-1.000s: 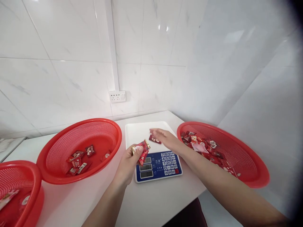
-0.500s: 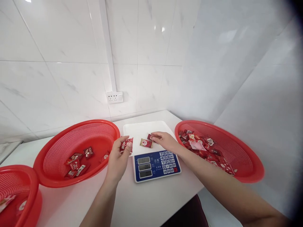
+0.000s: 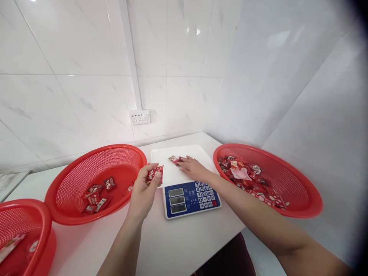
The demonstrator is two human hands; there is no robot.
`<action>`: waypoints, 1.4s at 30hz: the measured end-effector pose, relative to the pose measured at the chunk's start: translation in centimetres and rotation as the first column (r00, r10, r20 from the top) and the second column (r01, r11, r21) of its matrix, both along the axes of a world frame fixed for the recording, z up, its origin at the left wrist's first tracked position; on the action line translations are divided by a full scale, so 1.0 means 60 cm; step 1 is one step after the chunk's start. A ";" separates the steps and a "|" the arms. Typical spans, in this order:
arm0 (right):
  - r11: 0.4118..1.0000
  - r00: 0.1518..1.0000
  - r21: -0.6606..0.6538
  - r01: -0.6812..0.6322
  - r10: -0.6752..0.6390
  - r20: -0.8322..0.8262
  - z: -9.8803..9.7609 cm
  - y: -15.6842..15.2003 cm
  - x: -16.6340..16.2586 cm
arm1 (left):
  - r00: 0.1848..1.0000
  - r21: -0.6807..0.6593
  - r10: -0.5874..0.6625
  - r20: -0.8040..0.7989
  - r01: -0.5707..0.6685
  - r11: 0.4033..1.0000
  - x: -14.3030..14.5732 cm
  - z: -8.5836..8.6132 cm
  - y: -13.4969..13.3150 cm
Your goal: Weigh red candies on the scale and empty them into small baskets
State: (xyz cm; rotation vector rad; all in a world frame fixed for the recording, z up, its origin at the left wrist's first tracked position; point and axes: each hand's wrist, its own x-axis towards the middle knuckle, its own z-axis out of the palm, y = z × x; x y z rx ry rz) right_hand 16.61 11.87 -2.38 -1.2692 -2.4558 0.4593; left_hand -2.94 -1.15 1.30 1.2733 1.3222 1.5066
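Observation:
My left hand pinches a small red wrapped candy just left of a white-topped scale with a blue keypad front. My right hand lies on the scale's white pan, fingers stretched toward two wrapped candies lying near the pan's middle, fingertips touching them. A red mesh basket at the right holds several red candies. Another red basket at the left holds several candies.
A third red basket sits at the far left edge with a few candies. A wall socket is on the tiled wall behind the scale. The white counter's front edge runs below my arms.
One second ago my left hand held two candies; one now lies on the pan. My right hand slid the pan's candies further back, and my left hand stays beside the scale.

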 end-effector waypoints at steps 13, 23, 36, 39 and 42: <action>0.916 0.824 -0.384 -0.115 -0.128 -0.552 0.014 -0.234 0.040 | 0.748 -0.165 -0.606 -0.271 0.584 0.795 0.058 -0.009 -0.045; 0.973 0.892 -0.227 -0.034 -0.073 -0.446 -0.002 -0.276 0.066 | 0.680 -0.257 -0.598 -0.424 0.543 0.799 0.087 -0.007 -0.044; 0.818 0.780 -0.560 -0.130 -0.264 -0.567 -0.006 -0.252 0.049 | 0.871 -0.205 -0.366 -0.329 0.312 0.928 0.084 -0.022 -0.034; 0.867 0.801 -0.499 0.005 -0.302 -0.516 0.008 -0.214 0.046 | 0.939 -0.081 -0.127 -0.321 0.106 0.991 0.064 -0.012 -0.029; 0.911 0.842 -0.378 0.163 -0.329 -0.429 0.025 -0.161 0.039 | 0.959 0.020 0.004 -0.284 0.002 1.000 0.039 0.001 -0.025</action>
